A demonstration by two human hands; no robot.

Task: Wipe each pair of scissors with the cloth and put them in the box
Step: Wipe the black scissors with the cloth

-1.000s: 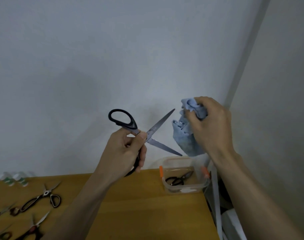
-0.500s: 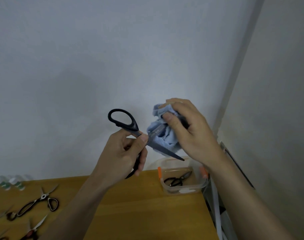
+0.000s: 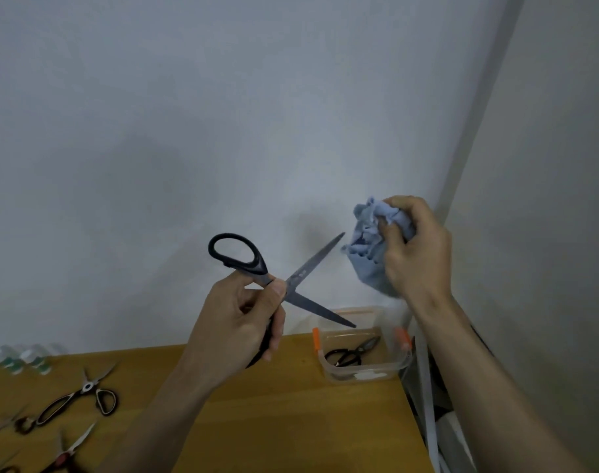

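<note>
My left hand (image 3: pixel 238 322) grips black-handled scissors (image 3: pixel 301 274) by the handles, held up in front of the wall with the blades spread wide. My right hand (image 3: pixel 415 254) holds a crumpled blue cloth (image 3: pixel 368 254) just right of the upper blade tip, not touching the blades. Below, a clear plastic box (image 3: pixel 392 368) with orange clips stands at the table's back right corner, with one black pair of scissors (image 3: pixel 351 353) inside.
Several more pairs of scissors (image 3: pixel 76 396) lie on the wooden table (image 3: pixel 274 421) at the left. Small bottles (image 3: pixel 21 360) stand at the back left against the wall. The table's right edge meets a gap with dark clutter.
My right hand has drawn the cloth off the upper blade, up and to the right. The scissors stay held open in my left hand.
</note>
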